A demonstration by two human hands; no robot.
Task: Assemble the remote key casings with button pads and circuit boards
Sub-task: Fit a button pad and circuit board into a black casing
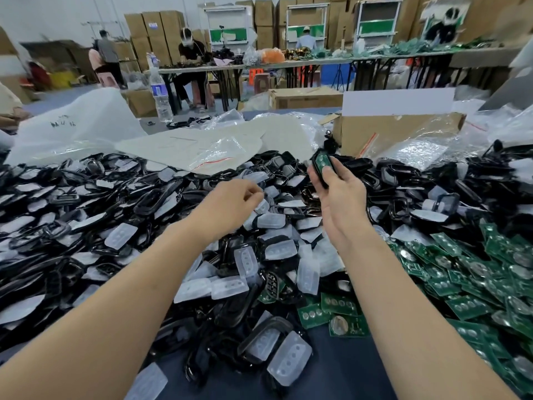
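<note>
1. Head view: the right hand is raised above the heap, its fingers curled round a black casing, with the thumb pressed on the front.
2. A green board sits inside that casing, showing just above the thumb tip.
3. The left hand hovers low over the heap, to the left of the right fingers and slightly nearer the person.
4. Its fingers are curled in toward the thumb with the tips close together; I cannot tell whether they pinch anything.
5. Loose black casings lie heaped under and to the left of the left fingers, and more are piled beyond and to the right of the right fingers.
6. Translucent white pads are scattered through the heap; several lie directly below the left fingertips.
7. Green boards are piled below and to the right of the right fingers, alongside the right forearm.
8. Bare blue-grey tabletop shows between the forearms, nearest the person.
9. Clear plastic bags lie beyond the left fingers, on the far edge of the heap.
10. A cardboard box stands beyond the right fingers.
11. A water bottle stands far beyond the left fingers.
</note>
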